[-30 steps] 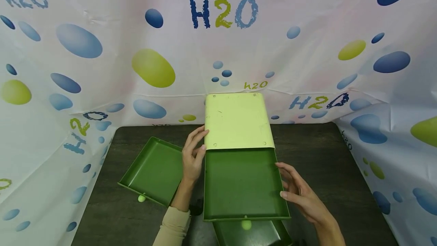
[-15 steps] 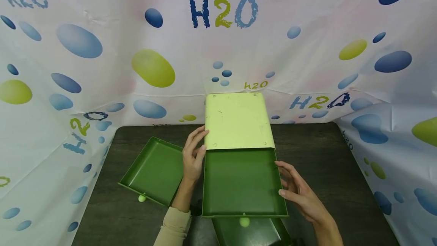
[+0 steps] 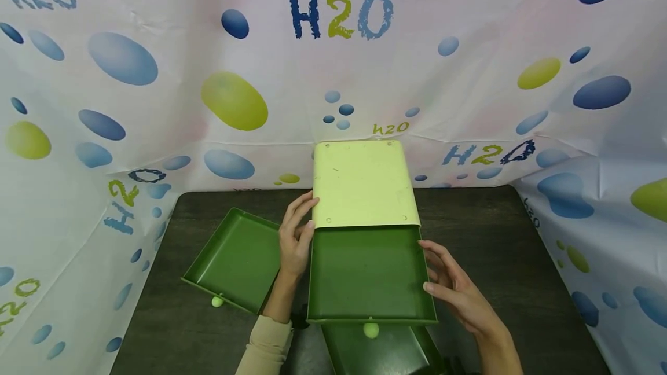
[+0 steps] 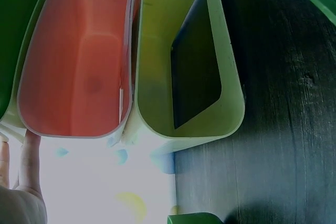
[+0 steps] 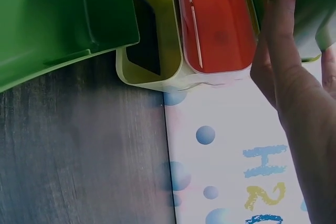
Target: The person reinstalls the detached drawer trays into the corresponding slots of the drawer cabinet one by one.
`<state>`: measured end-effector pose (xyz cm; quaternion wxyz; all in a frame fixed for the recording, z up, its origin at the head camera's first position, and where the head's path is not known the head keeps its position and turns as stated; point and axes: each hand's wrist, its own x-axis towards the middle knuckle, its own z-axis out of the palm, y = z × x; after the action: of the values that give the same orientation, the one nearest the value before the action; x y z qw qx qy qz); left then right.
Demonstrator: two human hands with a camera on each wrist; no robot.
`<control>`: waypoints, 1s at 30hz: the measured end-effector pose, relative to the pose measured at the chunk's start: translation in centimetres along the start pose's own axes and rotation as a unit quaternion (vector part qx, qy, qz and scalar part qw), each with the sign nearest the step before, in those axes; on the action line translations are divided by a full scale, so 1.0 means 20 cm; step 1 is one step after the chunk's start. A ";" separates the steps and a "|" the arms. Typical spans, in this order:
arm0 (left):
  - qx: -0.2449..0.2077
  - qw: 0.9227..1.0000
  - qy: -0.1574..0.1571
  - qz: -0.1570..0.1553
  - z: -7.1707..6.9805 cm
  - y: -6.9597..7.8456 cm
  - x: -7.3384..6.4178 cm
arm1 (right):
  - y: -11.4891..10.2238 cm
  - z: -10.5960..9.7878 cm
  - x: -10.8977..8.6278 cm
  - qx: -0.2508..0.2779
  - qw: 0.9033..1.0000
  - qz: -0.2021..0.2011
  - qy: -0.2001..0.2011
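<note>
A green drawer (image 3: pixel 372 282) with a light green knob (image 3: pixel 371 330) sticks out of the top tier of a pale yellow drawer unit (image 3: pixel 365 184). My left hand (image 3: pixel 295 242) rests against the unit's left side, fingertips at its top edge. At the drawer's right wall, my right hand (image 3: pixel 461 291) holds it by the rim, thumb and forefinger tips apart. Below the top tier, the left wrist view looks into an orange-red tier (image 4: pixel 84 77) and a yellow-green tier (image 4: pixel 157 98), neither with a drawer in it.
A second green drawer (image 3: pixel 237 259) lies turned on the dark tabletop (image 3: pixel 156 328) to the left. Another green drawer (image 3: pixel 383 352) lies nearer me, partly under the top one. A white printed cloth (image 3: pixel 281 74) stands behind and along both sides.
The top drawer has slid a little farther into the unit, its knob moving away from me. My right hand has moved forward with it; the left hand has stayed in place.
</note>
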<state>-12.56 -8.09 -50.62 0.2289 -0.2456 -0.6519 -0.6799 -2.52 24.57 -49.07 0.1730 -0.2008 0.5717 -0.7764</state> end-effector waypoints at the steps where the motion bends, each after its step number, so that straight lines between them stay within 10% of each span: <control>1: -0.001 1.000 0.000 -0.001 0.00 0.00 0.00 | 0.00 0.00 0.00 0.000 1.000 0.000 -0.001; 30: -0.010 1.000 -0.004 -0.008 0.00 0.01 0.01 | -0.03 -0.01 0.06 -0.026 0.999 0.034 0.029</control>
<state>-12.55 -8.05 -50.40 0.2183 -0.2452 -0.6478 -0.6874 -3.61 24.35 -48.51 0.1773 -0.1626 0.6027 -0.7608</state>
